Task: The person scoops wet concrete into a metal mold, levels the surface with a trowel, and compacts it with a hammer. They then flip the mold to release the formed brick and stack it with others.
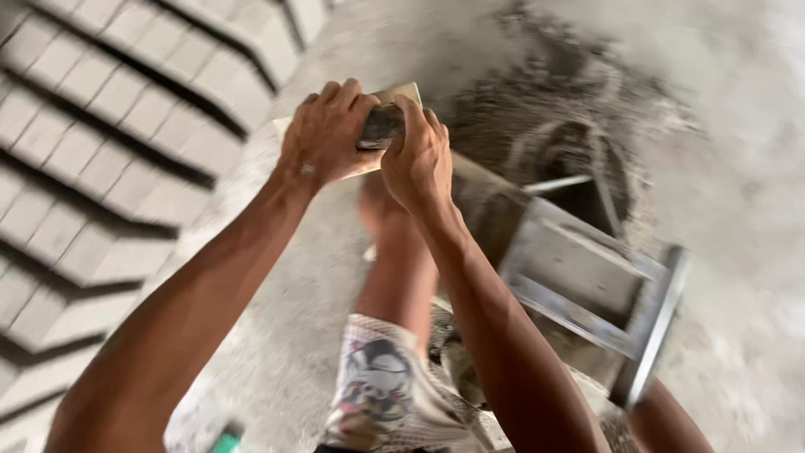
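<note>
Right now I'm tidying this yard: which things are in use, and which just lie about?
In use:
left hand
right hand
handle gripped by both
metal mould
mortar heap

Lying about:
rows of blocks
green object near the bottom edge

Both arms are bare to the shoulder, with no sleeves. The left hand (323, 130) and right hand (417, 159) wear no gloves. Patterned pale shorts (381, 394) with a printed figure cover 1 thigh.

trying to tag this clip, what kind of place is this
Probably an outdoor block-making yard. Rows of grey blocks lie on the ground, a heap of grey mortar mix sits beside a metal mould frame, and both hands grip a dusty tool.
</note>
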